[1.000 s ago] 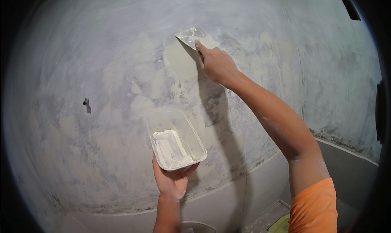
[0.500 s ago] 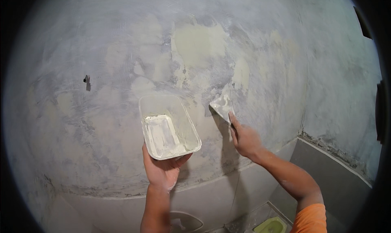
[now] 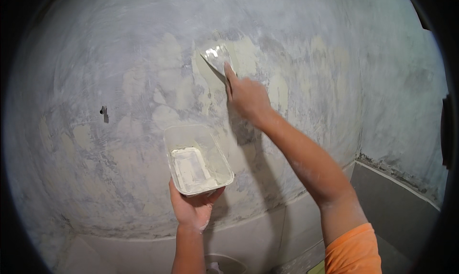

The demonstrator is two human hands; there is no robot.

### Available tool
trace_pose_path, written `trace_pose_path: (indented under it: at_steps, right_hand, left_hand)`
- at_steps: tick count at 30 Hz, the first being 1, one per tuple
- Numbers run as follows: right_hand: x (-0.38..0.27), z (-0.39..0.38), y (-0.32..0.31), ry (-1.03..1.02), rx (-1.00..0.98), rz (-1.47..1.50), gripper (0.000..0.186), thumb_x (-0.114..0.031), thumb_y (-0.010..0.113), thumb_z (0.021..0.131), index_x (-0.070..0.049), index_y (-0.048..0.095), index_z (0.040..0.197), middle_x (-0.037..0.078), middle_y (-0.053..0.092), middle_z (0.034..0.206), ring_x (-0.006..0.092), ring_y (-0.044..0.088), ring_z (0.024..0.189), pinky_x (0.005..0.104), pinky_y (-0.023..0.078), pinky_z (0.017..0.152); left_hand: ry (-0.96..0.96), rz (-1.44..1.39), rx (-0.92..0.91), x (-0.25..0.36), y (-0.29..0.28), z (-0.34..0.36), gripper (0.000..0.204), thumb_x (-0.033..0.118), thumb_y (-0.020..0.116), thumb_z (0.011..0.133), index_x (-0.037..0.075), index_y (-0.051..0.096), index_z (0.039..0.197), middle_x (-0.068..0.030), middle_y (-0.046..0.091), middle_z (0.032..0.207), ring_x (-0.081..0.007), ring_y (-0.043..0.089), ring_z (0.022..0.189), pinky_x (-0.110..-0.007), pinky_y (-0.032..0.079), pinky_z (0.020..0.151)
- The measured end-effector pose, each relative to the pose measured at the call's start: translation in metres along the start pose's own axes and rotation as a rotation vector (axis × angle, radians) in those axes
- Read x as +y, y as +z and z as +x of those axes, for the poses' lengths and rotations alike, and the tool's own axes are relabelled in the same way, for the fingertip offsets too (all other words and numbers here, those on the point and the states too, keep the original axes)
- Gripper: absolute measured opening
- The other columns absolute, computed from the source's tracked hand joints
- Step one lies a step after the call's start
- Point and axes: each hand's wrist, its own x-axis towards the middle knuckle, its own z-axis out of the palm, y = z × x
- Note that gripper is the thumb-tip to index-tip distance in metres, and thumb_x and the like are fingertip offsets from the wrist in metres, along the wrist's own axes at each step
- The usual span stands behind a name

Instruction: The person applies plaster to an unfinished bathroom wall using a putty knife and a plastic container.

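A wide putty knife (image 3: 214,54) with wet whitish filler on its blade lies against the mottled wall (image 3: 143,58), over a pale patch in the upper middle. My right hand (image 3: 247,94) is closed round its handle, index finger laid toward the blade. Lower down, my left hand (image 3: 191,209) grips a translucent rectangular plastic tub (image 3: 217,164) from beneath, tilted toward me, with a thin layer of white filler (image 3: 191,168) in its bottom.
A small dark fitting (image 3: 102,110) sticks out of the wall at left. A side wall (image 3: 397,82) meets it at right, above grey tiles (image 3: 387,188). A bucket-like rim (image 3: 224,256) and a yellow-green object (image 3: 315,269) show low down, partly hidden.
My right hand moved the knife down and right along the wall, then back up and left to the upper patch. The tub shifted slightly left from a second ago, staying in my left hand.
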Motion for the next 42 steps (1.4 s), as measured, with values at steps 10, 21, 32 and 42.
trace_pose_path:
  at_steps: [10,21,32,42]
  right_hand:
    - [0.036,-0.224,0.042,0.049,-0.180,-0.014,0.063,-0.025,0.056,0.099,-0.016,0.034,0.158,0.020,0.061,0.070,0.0389,0.060,0.055,0.0488,0.049,0.052]
    - [-0.007,-0.024,-0.014,-0.076,0.023,0.000,0.059,-0.019,0.054,0.099,-0.012,0.036,0.155,0.020,0.063,0.070,0.0376,0.062,0.060,0.0503,0.048,0.058]
    - [0.042,-0.134,0.036,-0.043,-0.063,-0.039,0.068,-0.010,0.050,0.094,-0.014,0.029,0.159,0.022,0.063,0.081,0.0379,0.065,0.061,0.0477,0.054,0.054]
    - [0.056,-0.095,-0.027,-0.123,0.018,-0.069,0.057,-0.024,0.047,0.103,-0.016,0.033,0.157,0.019,0.062,0.075,0.0375,0.061,0.058,0.0502,0.051,0.057]
  left_hand:
    - [-0.020,0.067,-0.038,0.003,-0.007,0.001,0.075,0.061,0.028,0.102,0.005,0.041,0.149,-0.0186,0.057,0.138,-0.0330,0.062,0.121,-0.048,0.059,0.092]
    - [0.010,0.121,-0.037,-0.008,0.007,0.005,0.080,0.065,0.027,0.101,0.003,0.035,0.152,-0.0194,0.054,0.141,-0.0328,0.062,0.122,-0.048,0.059,0.093]
    - [0.128,0.191,0.043,-0.008,0.010,-0.008,0.075,0.061,0.027,0.103,0.006,0.035,0.152,-0.0190,0.052,0.142,-0.0340,0.060,0.124,-0.051,0.058,0.094]
    - [0.236,0.205,0.080,0.014,0.021,-0.018,0.077,0.062,0.029,0.102,0.004,0.037,0.151,-0.0213,0.055,0.138,-0.0342,0.061,0.123,-0.049,0.060,0.093]
